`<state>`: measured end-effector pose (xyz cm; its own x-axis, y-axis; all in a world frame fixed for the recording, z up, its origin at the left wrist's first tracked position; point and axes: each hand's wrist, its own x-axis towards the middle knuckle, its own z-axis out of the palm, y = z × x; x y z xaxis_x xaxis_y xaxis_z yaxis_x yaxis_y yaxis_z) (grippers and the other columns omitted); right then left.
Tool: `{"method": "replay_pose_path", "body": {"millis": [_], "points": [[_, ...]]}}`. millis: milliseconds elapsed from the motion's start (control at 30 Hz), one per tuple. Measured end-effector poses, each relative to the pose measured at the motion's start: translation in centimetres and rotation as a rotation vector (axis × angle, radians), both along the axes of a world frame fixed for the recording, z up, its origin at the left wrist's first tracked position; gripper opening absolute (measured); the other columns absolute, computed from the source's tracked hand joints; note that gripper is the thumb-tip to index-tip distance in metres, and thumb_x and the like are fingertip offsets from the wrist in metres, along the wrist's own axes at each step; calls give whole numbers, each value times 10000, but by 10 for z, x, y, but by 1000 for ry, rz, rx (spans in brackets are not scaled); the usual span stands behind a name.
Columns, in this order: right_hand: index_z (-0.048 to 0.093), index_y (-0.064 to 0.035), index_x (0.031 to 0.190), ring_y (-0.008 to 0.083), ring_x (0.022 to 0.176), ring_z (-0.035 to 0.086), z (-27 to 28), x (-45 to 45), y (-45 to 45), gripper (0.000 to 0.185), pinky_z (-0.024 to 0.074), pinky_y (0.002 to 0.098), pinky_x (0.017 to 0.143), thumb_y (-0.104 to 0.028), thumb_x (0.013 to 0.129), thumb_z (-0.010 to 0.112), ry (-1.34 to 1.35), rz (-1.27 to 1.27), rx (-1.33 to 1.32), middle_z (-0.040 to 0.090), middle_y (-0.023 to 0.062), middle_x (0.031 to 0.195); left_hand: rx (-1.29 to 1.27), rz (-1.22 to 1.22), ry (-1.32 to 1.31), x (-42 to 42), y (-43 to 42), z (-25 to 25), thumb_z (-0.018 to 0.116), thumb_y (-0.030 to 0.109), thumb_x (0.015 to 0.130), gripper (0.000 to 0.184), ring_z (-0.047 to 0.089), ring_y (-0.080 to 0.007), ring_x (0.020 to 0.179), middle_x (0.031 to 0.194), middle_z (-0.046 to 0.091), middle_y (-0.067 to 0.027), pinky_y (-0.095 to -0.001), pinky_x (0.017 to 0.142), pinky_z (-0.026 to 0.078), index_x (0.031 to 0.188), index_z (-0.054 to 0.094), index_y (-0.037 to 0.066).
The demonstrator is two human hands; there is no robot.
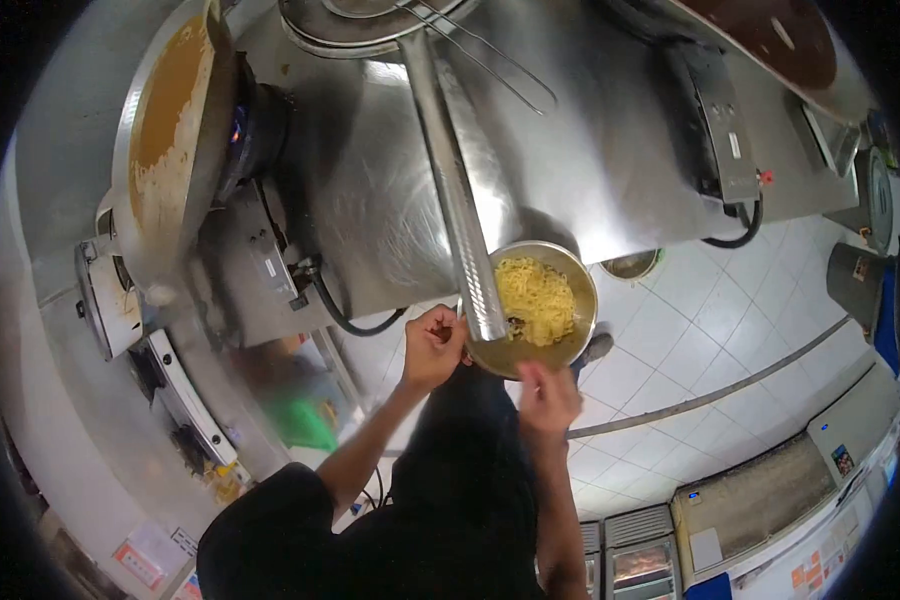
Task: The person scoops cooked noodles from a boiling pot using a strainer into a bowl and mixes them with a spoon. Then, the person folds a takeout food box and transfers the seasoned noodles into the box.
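Note:
A round metal bowl (588, 318) holds yellow noodles (536, 300) with a small dark bit near the left side. My left hand (434, 350) is closed at the bowl's left rim, fingers curled against its edge. Close to the near rim, my right hand (550, 402) is smeared by motion; its fingertips are blurred, and I cannot make out anything in them. A long perforated metal handle (450, 185) stretches from a round pan (330, 25) down to the bowl, and its end covers part of the bowl's left side.
The steel counter (370, 180) lies ahead. At left, a wok (160, 160) of brownish liquid sits over a lit burner (240, 130). A large pot (770, 45) of dark red liquid stands far right. A wire-handled strainer (490, 50) rests on the pan. Tiled floor (690, 330) lies right.

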<state>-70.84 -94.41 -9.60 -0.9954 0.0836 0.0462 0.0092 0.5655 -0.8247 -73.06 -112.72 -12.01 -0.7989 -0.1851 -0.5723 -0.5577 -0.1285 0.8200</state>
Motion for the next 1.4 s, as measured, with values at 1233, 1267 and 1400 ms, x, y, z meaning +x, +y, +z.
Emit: {"method": "replay_pose_path", "body": {"millis": [1233,1267,1400], "points": [[639,-21,949,335,632,628,74,175,760,117,514,388,582,-97,980,555,-1,-928,316,643,156,762,163,-900,184,11,820,20,600,98,972,207,540,-96,443,624,591,-45,-250,395,456,794,560,0],[640,-19,950,320,626,631,71,178,777,132,512,386,579,-108,986,550,-26,-907,325,643,149,749,171,-922,191,11,846,25,602,101,971,213,545,-99,445,626,597,-46,-250,397,452,786,564,2],[648,-10,889,277,593,612,72,168,837,258,497,389,581,-170,1024,497,-14,-1046,215,618,144,695,-44,-1081,379,4,947,27,626,116,950,220,549,-103,441,613,600,-32,-272,410,427,764,604,2]]}}
